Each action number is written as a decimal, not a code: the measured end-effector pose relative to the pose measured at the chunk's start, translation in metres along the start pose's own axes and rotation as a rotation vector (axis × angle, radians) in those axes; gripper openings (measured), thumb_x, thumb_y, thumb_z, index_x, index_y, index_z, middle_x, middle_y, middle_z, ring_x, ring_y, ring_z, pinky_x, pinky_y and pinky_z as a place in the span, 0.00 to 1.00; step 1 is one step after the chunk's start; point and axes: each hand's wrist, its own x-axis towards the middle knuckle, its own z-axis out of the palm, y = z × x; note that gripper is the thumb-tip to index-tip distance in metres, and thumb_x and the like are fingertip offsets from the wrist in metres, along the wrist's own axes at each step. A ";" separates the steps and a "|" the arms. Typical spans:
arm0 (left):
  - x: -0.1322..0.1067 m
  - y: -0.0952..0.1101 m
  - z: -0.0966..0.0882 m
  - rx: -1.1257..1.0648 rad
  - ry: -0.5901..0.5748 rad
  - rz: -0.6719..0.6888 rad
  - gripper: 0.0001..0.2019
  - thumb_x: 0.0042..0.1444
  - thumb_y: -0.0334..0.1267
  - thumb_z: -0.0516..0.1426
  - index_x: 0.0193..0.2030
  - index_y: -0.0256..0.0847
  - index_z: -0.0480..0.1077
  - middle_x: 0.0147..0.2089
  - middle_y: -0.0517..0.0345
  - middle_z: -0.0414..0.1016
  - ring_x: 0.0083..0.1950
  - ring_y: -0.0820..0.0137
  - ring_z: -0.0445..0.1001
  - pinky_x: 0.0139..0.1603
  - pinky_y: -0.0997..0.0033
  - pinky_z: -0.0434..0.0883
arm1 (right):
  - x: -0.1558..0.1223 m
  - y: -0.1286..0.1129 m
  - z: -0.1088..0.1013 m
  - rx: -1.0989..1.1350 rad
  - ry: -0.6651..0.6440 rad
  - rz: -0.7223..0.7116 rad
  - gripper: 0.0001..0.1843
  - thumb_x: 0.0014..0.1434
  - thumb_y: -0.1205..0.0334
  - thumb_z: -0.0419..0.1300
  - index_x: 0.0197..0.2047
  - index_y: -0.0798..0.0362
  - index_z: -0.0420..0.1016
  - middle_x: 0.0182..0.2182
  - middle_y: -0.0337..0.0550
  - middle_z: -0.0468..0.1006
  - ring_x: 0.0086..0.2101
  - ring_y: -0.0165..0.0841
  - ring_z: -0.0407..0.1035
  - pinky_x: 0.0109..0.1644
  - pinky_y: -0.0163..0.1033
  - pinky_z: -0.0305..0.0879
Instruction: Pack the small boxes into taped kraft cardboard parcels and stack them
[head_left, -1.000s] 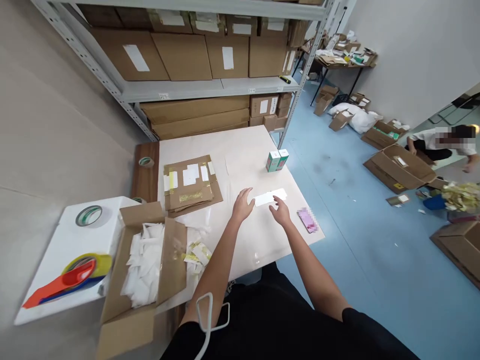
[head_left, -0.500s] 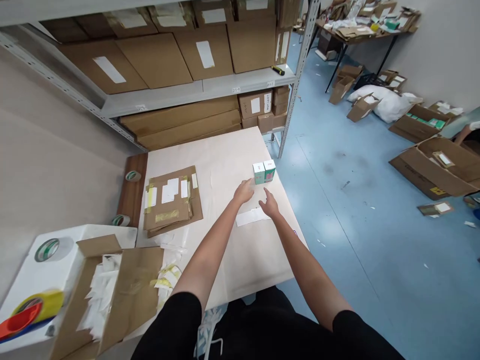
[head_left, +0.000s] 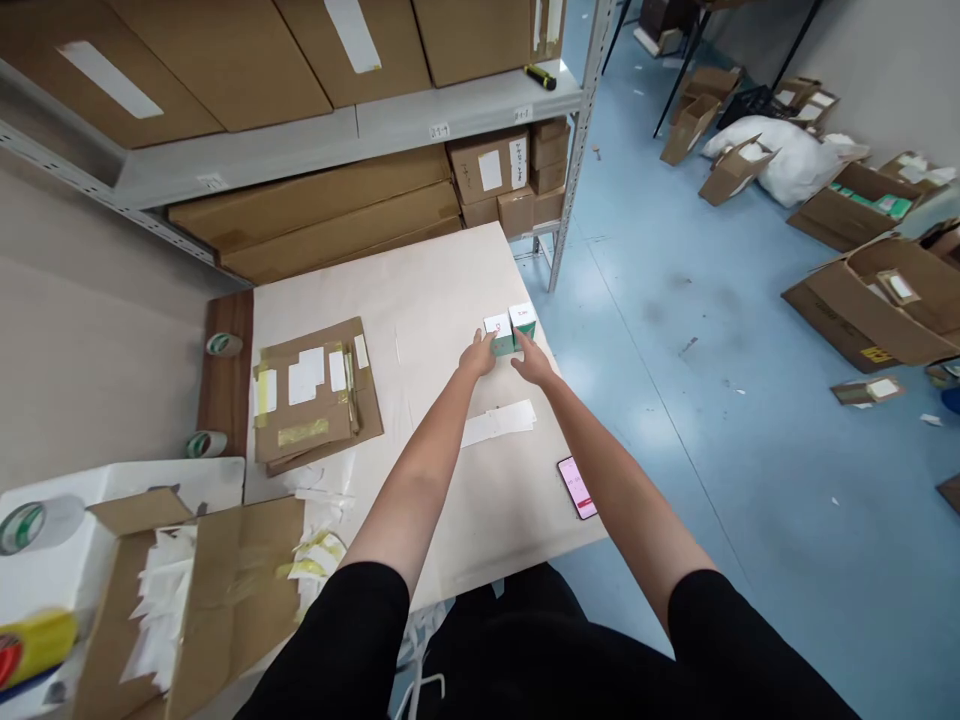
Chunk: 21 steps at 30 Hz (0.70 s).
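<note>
Two small green-and-white boxes stand side by side near the table's right edge: the left box (head_left: 497, 331) and the right box (head_left: 523, 320). My left hand (head_left: 478, 355) reaches the left box and its fingers touch the box's near side. My right hand (head_left: 533, 361) lies just in front of the right box, fingers curved toward it. Neither box is lifted. A white paper strip (head_left: 499, 422) lies flat on the table (head_left: 420, 290) below my hands, between my forearms.
A pink phone (head_left: 577, 487) lies near the table's right front edge. Flattened cardboard (head_left: 311, 393) lies at mid-left, with tape rolls (head_left: 224, 343) beside it. An open carton of white packets (head_left: 187, 600) sits at front left. Metal shelving (head_left: 360, 125) with cartons stands behind; open boxes litter the blue floor.
Both hands have moved away from the white paper strip and forward to the two green-and-white boxes. The view has tilted down and closer to the table.
</note>
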 end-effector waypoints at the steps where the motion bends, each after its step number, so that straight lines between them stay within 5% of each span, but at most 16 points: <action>1: -0.003 -0.004 0.005 -0.024 0.028 0.032 0.39 0.62 0.34 0.59 0.78 0.56 0.53 0.84 0.54 0.39 0.72 0.49 0.67 0.69 0.50 0.67 | 0.007 0.005 0.002 0.011 -0.018 -0.010 0.48 0.58 0.65 0.58 0.79 0.57 0.47 0.73 0.57 0.59 0.67 0.53 0.61 0.69 0.61 0.64; 6: -0.012 -0.015 0.029 -0.192 0.079 0.190 0.38 0.61 0.27 0.55 0.77 0.51 0.55 0.81 0.59 0.50 0.71 0.56 0.67 0.71 0.53 0.65 | 0.033 0.026 0.018 0.059 -0.128 0.009 0.50 0.55 0.70 0.54 0.79 0.61 0.45 0.74 0.54 0.59 0.68 0.51 0.61 0.71 0.63 0.59; 12: -0.021 -0.015 0.042 -0.365 0.124 0.246 0.38 0.59 0.22 0.53 0.77 0.42 0.56 0.78 0.53 0.58 0.71 0.58 0.69 0.71 0.57 0.65 | 0.029 0.033 0.013 0.079 -0.169 0.063 0.47 0.55 0.71 0.53 0.78 0.62 0.52 0.71 0.55 0.65 0.67 0.50 0.63 0.70 0.63 0.61; 16: -0.043 -0.018 0.036 -0.390 0.204 0.261 0.35 0.61 0.24 0.53 0.76 0.42 0.60 0.80 0.53 0.54 0.70 0.57 0.70 0.70 0.60 0.67 | 0.014 0.015 0.007 0.025 -0.119 -0.010 0.43 0.55 0.70 0.54 0.76 0.59 0.59 0.69 0.51 0.69 0.67 0.50 0.63 0.72 0.63 0.59; 21: -0.095 -0.045 0.022 -0.429 0.267 0.262 0.34 0.64 0.25 0.51 0.77 0.45 0.59 0.80 0.56 0.54 0.70 0.59 0.71 0.69 0.61 0.69 | -0.016 -0.039 0.018 -0.156 -0.115 -0.057 0.41 0.58 0.70 0.53 0.75 0.59 0.62 0.66 0.51 0.74 0.64 0.50 0.68 0.72 0.58 0.60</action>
